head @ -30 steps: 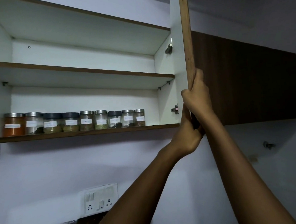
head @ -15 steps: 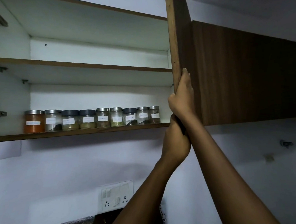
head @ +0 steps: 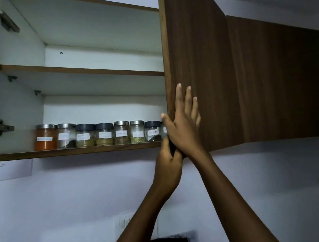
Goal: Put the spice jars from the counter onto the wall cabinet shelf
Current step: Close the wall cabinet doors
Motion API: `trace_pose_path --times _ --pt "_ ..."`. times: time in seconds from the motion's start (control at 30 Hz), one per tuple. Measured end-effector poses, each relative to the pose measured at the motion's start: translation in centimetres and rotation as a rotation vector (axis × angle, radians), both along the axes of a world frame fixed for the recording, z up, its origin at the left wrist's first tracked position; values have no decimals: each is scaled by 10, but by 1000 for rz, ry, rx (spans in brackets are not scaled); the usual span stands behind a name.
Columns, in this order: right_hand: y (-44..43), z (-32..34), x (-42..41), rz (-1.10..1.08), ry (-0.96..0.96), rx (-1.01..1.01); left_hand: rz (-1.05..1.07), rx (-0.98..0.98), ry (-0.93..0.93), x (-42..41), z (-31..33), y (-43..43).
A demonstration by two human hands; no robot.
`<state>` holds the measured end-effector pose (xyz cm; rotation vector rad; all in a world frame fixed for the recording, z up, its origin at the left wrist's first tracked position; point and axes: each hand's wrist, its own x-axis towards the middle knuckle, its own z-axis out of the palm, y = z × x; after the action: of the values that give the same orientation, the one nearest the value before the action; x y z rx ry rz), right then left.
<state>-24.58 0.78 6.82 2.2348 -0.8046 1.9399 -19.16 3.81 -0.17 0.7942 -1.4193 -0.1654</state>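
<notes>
Row of small round clear-glass spice jars w/ white paper labels stands side by side on the bottom brown-edged white shelf of the open wall cabinet. Lids are mixed: some shiny silver metal, some matte dark grey. Leftmost jar holds orange powder; the others hold green, tan & dark contents. The jar at the far right is partly hidden behind a thumb.

Just right of the row, a dark brown wood-grain cabinet door stands partly open. The right hand lies flat on the door's front near its free edge, fingers straight & pointing up, thumb past the edge. The left hand, below it, has fingers curled at the door's lower corner, partly covered by the right hand.

A metal hinge shows at far left. On the pale wall below are a white paper note & a white switch plate.
</notes>
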Motion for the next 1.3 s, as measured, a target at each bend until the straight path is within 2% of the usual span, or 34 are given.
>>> trace_pose_path --times 0.23,0.5,0.63,0.8,1.03,1.3 --pt "-23 -2 37 -76 37 -42 -86 -7 220 31 -7 -24" --pt "-42 -4 61 -120 42 -67 -27 -47 366 52 -14 -45" --pt "-53 -6 76 -165 57 -78 122 -41 370 70 -18 -60" --pt "-74 -11 91 -230 179 -91 254 47 335 94 -19 -77" --pt "-100 -10 117 -305 271 -79 227 207 434 121 -13 -98" --pt "-120 -12 131 -343 288 -99 230 242 454 140 -12 -116"
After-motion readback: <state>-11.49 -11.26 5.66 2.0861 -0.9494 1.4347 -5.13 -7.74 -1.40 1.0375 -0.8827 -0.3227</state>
